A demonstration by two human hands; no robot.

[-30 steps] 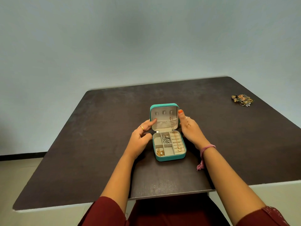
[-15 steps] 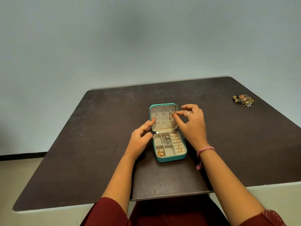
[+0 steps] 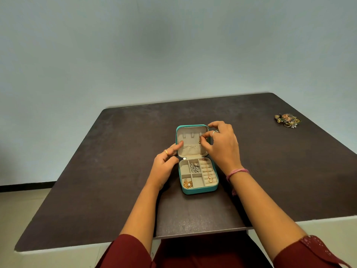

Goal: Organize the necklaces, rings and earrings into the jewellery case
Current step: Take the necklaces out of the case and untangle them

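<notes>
A small teal jewellery case [image 3: 199, 190] stands open at the middle of the dark table, its lid [image 3: 191, 144] upright. My left hand [image 3: 164, 163] rests at the case's left side, index finger touching the lid's lining. My right hand [image 3: 222, 146] is at the lid's right edge, thumb and fingers pinching a thin gold necklace [image 3: 200, 139] by the rightmost hook; its chain runs down to a ring pendant [image 3: 210, 179] on the ring rolls. Silver pieces [image 3: 194, 167] fill a rear compartment. Gold pieces with a pearl [image 3: 187, 184] lie front left.
A small heap of mixed jewellery [image 3: 287, 120] lies far right on the table [image 3: 116, 171], near its right edge. A plain wall stands behind the table. The table's front edge is just before my lap.
My right hand moved from gripping the lid's right edge to pinching the necklace at the lid's hooks. The left hand stayed almost still.
</notes>
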